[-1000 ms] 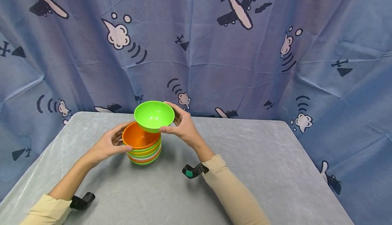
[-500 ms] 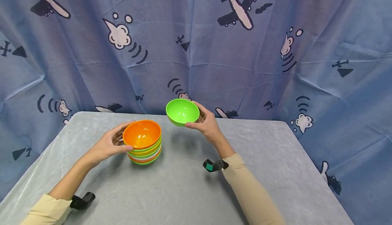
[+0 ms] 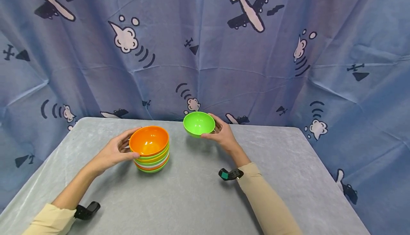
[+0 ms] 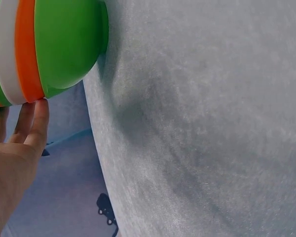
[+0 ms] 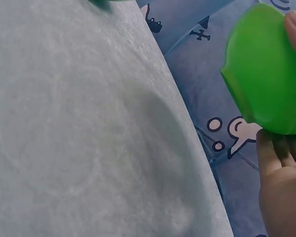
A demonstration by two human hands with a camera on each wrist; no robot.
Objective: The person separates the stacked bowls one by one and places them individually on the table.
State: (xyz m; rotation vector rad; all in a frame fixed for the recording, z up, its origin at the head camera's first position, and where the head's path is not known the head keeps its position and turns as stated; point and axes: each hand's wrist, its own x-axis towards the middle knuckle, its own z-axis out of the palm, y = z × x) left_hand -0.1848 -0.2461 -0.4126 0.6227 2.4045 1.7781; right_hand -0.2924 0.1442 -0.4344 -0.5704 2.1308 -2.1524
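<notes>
Right hand [image 3: 224, 135] pinches the green bowl [image 3: 199, 123] by its rim, low over the far table [image 3: 288, 164], while left hand [image 3: 116, 150], fingers curled, steadies the bowl stack [image 3: 150, 149].

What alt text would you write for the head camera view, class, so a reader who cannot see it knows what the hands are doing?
A person's right hand holds a green bowl low over the far side of a grey table, while the left hand grips a stack of nested bowls topped by an orange one. A blue curtain printed with aeroplanes hangs behind.

Grey table [image 3: 192, 199] under bowl stack [image 3: 150, 151]
</notes>
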